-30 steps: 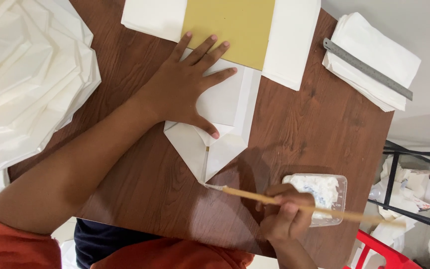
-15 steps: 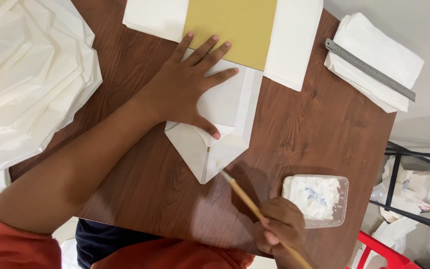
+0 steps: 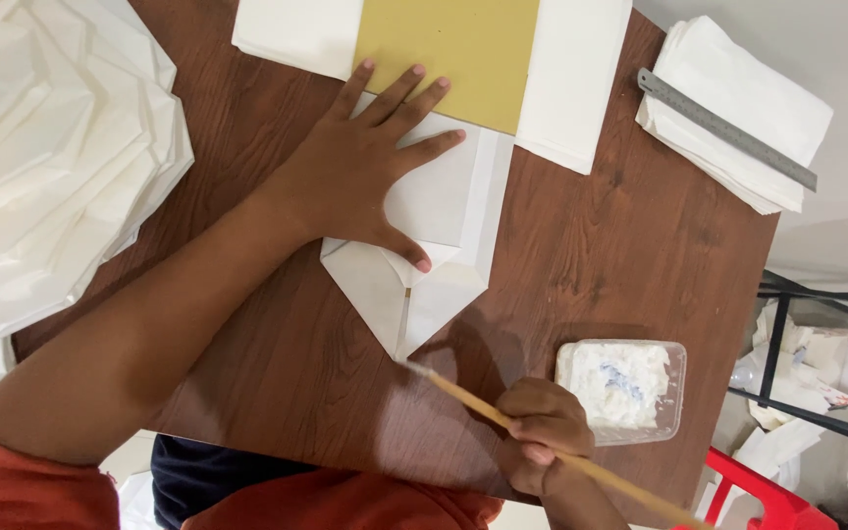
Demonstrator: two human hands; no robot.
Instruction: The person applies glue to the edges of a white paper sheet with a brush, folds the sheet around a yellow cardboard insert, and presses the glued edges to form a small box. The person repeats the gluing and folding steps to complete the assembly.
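Pressing folded white paper [image 3: 424,265] flat on bench [image 3: 591,255], left hand [image 3: 355,177] spread wide. Right hand [image 3: 540,437] grip closed on wooden stick [image 3: 463,391], tip near pointed flap. Likely paste application; steady tip needed.

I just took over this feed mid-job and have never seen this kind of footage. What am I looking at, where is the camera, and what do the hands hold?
There is no machine: a person works with bare hands, and the one camera sits on their head, looking down at a brown wooden table. The left hand lies flat, pressing down a folded white paper envelope with a pointed flap. The right hand grips a thin wooden stick, its tip near the flap's point. Beside that hand stands a clear plastic tub of white paste. Also there: a yellow sheet on white paper, a metal ruler on a white paper stack, and a pile of folded white paper at left.
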